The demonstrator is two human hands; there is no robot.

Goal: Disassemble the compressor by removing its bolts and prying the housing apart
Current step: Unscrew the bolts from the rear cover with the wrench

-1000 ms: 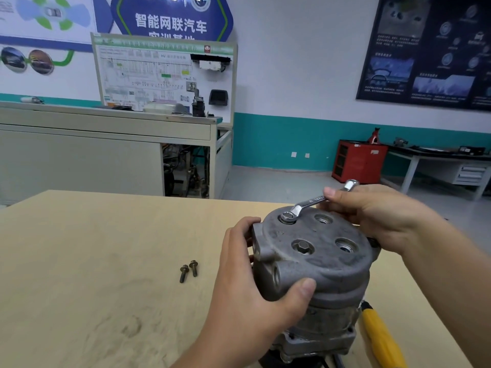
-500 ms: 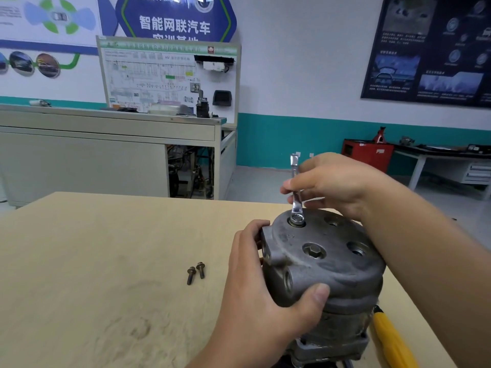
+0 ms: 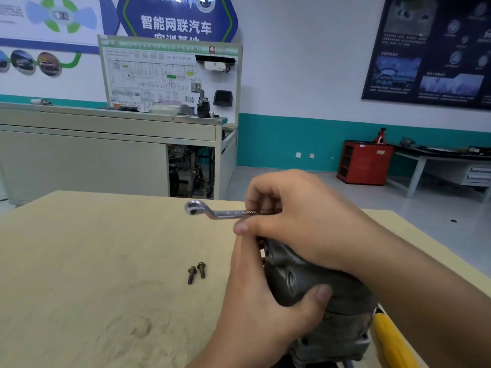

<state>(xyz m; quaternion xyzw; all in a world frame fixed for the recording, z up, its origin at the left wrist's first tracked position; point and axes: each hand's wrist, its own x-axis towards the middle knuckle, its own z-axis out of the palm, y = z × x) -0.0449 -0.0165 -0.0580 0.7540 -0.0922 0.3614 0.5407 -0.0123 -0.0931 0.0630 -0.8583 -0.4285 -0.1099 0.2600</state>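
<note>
The grey metal compressor (image 3: 313,285) stands upright on the wooden table (image 3: 79,261), near its front right. My left hand (image 3: 255,309) grips its side, thumb across the front. My right hand (image 3: 297,219) hovers over its top and holds a silver ring wrench (image 3: 212,211) that points left, its ring end out in the air past the housing. The hand hides the compressor's top face and the wrench's other end. Two loose bolts (image 3: 196,272) lie side by side on the table to the left of the compressor.
A yellow tool handle (image 3: 390,343) lies at the compressor's right, by the table's right edge. Beyond the table stand a grey cabinet bench (image 3: 106,144) with a training board, a red cabinet (image 3: 364,162) and a work table (image 3: 441,160) at the far right.
My right hand has swung the wrench counter-clockwise, from pointing right, through pointing away from me, to pointing left. The hand now covers the compressor's top. My left hand kept its grip.
</note>
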